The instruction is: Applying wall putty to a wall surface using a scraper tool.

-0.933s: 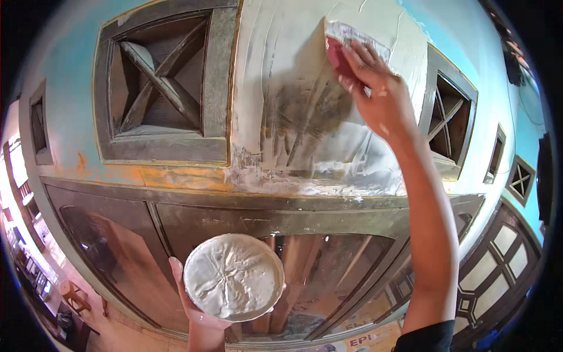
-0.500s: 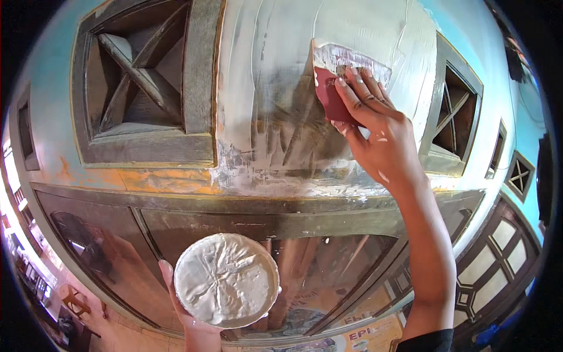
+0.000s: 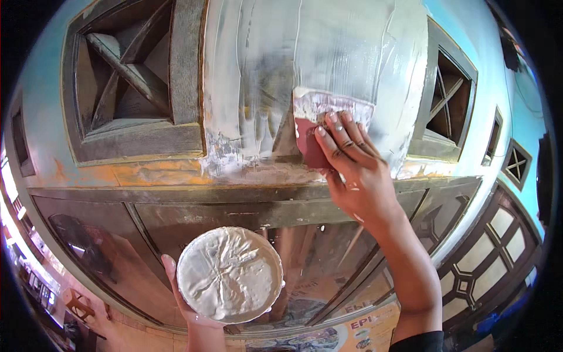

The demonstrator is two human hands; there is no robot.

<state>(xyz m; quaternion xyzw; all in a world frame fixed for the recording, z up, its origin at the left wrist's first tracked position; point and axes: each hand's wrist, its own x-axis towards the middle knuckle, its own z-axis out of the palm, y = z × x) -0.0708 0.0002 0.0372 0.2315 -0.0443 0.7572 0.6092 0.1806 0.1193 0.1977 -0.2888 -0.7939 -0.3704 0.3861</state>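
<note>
My right hand [image 3: 358, 170] presses a dark red, flexible putty scraper [image 3: 311, 141] against the wall [image 3: 328, 53], its fingers closed over the blade. White paste coats the scraper's upper edge. Fresh whitish putty with vertical ridges covers the wall above it, and darker, thinly coated patches show to its left. Low in the view, my left hand [image 3: 176, 287] grips a round tub [image 3: 281, 284] from its left side and underneath. Creamy putty [image 3: 230, 276] with folds in its surface fills the tub to the brim. Putty specks dot my right hand.
A wooden vent frame with crossed slats [image 3: 129, 73] sits left of the putty, a similar vent [image 3: 448, 97] to the right. Below runs a dark wooden beam [image 3: 176, 206] above glass panes. A panelled door [image 3: 487, 264] stands at right, a stool [image 3: 79, 305] on the floor at left.
My right hand has drawn the scraper down the wall and slightly left, leaving a smoother whitish coat above it. The tub in my left hand has barely moved.
</note>
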